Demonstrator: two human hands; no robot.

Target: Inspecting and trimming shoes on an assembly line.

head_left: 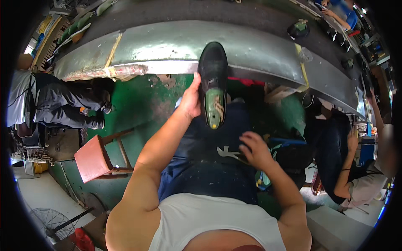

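My left hand [193, 97] is closed on the side of a black shoe [213, 62], held upright with its toe pointing away from me. Inside the shoe's opening sits a green shoe last [214, 109] with a loop of cord and a yellow spot at its heel end. Over my lap, my right hand [257, 150] has its fingers apart, slightly blurred. Beside its fingertips lies a metal tool [228, 153] with a curved head and a short stub, resembling lasting pincers. Its handle end is partly hidden by that hand.
A metal-edged bench [167, 42] with a dark belt [180, 14] runs across in front. Another shoe [298, 28] stands on it at right. A pink-topped stool [92, 159] and a fan [49, 221] are at left. People sit on both sides.
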